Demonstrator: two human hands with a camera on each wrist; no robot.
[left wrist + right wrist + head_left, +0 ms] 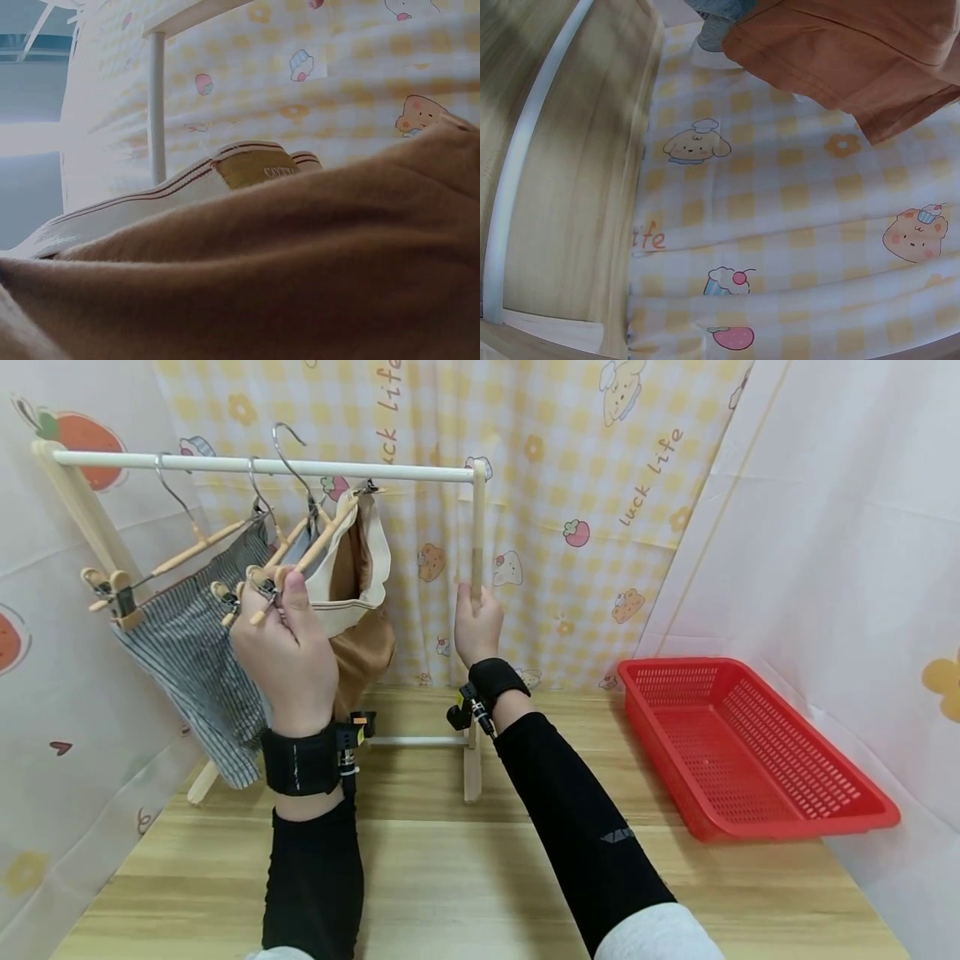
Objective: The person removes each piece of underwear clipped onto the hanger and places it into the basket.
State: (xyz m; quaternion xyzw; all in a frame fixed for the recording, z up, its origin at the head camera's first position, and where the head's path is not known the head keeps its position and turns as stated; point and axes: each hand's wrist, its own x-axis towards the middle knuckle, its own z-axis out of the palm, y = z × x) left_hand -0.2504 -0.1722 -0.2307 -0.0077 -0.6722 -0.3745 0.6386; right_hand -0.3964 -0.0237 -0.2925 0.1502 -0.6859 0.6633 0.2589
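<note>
Wooden tabletop beneath the rack; checked curtain behind it. Brown garment hangs from a hanger at the rack's front, hook showing above the rail. Left hand pinches the hanger's near end; right hand is curled round the rack's right post. Garment strikes me as light, soft, apt to swing; hanger stiff, possibly smooth. Advised hold: the hanger's bare wood between clips. Basket stands right of the rack.
</note>
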